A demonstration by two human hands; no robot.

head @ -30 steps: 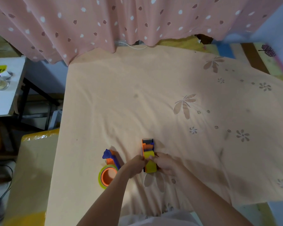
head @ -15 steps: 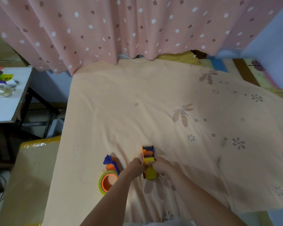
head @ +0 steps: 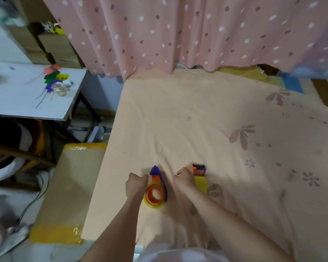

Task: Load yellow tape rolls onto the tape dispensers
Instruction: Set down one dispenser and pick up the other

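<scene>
Between my two hands, at roughly 6 o'clock low in the view, lies the purple and orange dispenser (head: 157, 181) with a yellow tape roll (head: 154, 197) around its orange hub. Its long axis runs from the purple nose at 12 o'clock back to the roll at 6 o'clock. My left hand (head: 135, 187) sits just beside it at its 9 o'clock, touching or nearly touching the body near the roll, fingers curled into a loose fist; whether they pinch anything I cannot tell. My right hand (head: 185, 177) is curled too, at the dispenser's 3 o'clock, and it lies between that dispenser and the second dispenser (head: 198, 169), an orange and black one with a yellow roll (head: 201, 184) trailing toward 6 o'clock. I judge the left hand nearer to the purple one and best placed to steady it.

Both dispensers look like hard moulded plastic, blocky at the head and round at the hub; the tape is glossy and smooth. They rest on a soft peach cloth (head: 197, 120) with a faded flower print, wrinkled, so I expect things to slide a little.
</scene>
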